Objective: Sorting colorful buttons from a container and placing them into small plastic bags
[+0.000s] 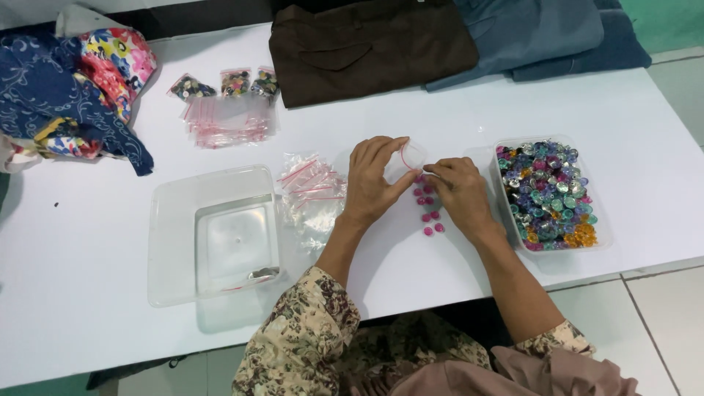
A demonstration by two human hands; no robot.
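Holding small clear bag (412, 155), tub of coloured beads (550, 193), empty clear tub (176, 220)

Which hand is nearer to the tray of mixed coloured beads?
Right. The right hand sits just beside the tray of beads, at its left edge; the left hand is farther off, holding a small clear bag.

You get bright, even overhead light; the white table (455, 110) glares slightly. Shadows under your hands are soft and short. Focus is sharp, with mild bending at the edges.
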